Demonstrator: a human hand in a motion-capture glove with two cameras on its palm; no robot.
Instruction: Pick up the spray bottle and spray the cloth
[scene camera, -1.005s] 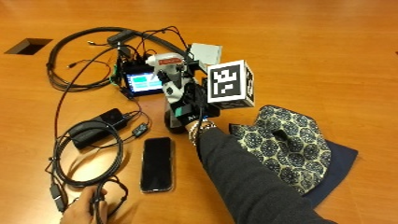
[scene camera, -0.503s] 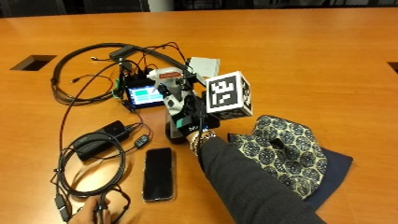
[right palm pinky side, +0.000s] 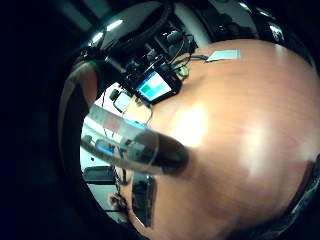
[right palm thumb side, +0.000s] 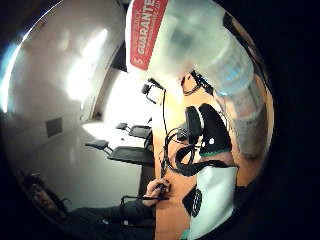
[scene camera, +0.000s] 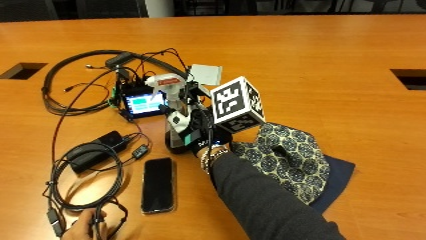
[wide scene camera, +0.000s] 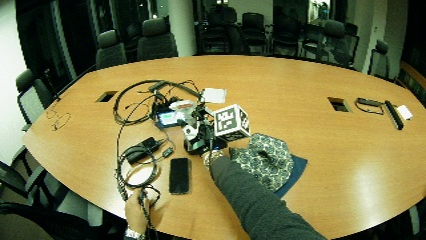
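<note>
A clear spray bottle (scene camera: 174, 107) with a white head and a red label stands upright just left of the cloth. My gloved right hand (scene camera: 200, 134) grips its lower body from the near side, fingers curled round it. Whether its base rests on the table I cannot tell. The patterned cloth (scene camera: 289, 157) lies crumpled on the table to the right of the hand, apart from the bottle. In the wide outside view the bottle (wide scene camera: 185, 109), hand (wide scene camera: 200, 144) and cloth (wide scene camera: 263, 157) stand the same way. The bottle (right palm thumb side: 200, 45) fills much of the thumb side palm view.
A dark blue cloth (scene camera: 338, 175) lies under the patterned one. Behind the bottle sit a small lit screen device (scene camera: 143, 104) and a white card (scene camera: 206, 74). A black phone (scene camera: 158, 185) and cables (scene camera: 80, 165) lie to the left. A bare hand (scene camera: 83, 230) holds a cable.
The outside camera has shifted. My hand keeps hold of the bottle in front of the screen device, with no clear move of either.
</note>
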